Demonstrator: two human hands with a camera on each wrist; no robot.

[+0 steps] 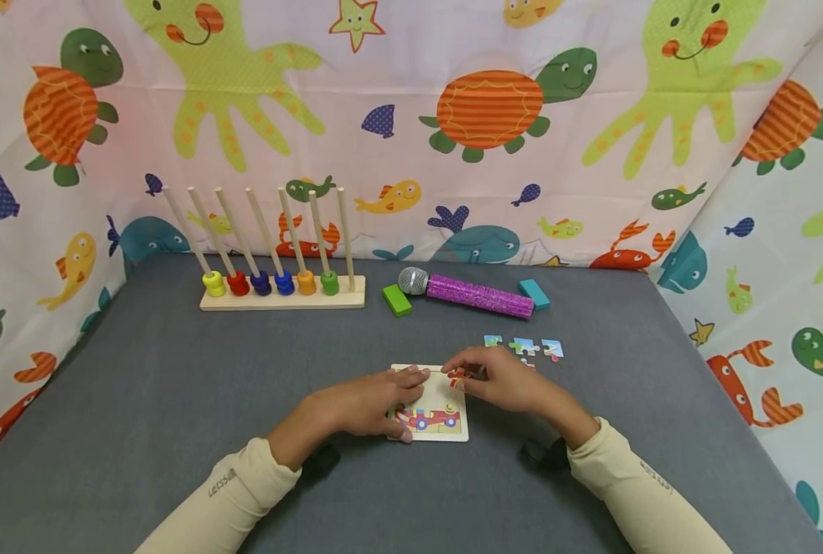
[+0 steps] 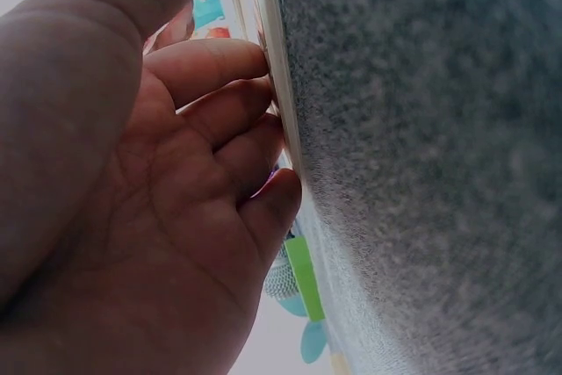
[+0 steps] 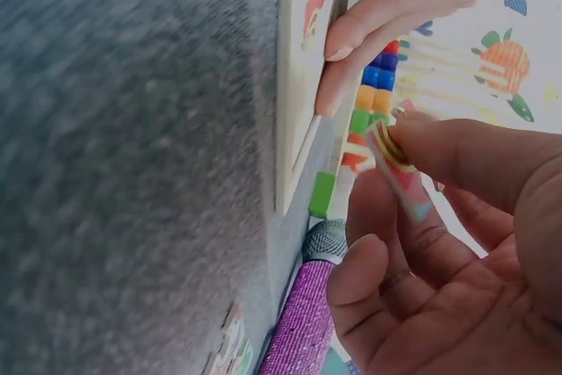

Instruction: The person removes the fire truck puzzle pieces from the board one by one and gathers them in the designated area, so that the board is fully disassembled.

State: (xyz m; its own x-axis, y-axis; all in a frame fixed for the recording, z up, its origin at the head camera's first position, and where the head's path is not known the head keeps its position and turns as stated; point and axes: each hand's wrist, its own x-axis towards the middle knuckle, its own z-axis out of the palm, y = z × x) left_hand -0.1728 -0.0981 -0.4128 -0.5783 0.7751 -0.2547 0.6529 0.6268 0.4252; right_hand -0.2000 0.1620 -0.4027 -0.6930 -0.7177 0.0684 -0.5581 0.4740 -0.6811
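A wooden puzzle board (image 1: 437, 391) lies on the grey table, with a red vehicle picture (image 1: 444, 418) made of joined pieces along its near side. My left hand (image 1: 370, 402) rests on the board's left part, fingers stretched toward the far edge and thumb at the near edge. Over the board's far right corner, my right hand (image 1: 504, 378) pinches a puzzle piece (image 3: 399, 169) between thumb and fingers. In the right wrist view this piece is held above the board surface and shows red and yellow markings.
Several loose puzzle pieces (image 1: 524, 347) lie just beyond my right hand. Further back are a green block (image 1: 397, 301), a purple glittery microphone (image 1: 481, 296) and a teal block (image 1: 534, 294). A wooden peg stand (image 1: 283, 300) with coloured rings stands at the back left, before a patterned curtain (image 1: 398, 161).
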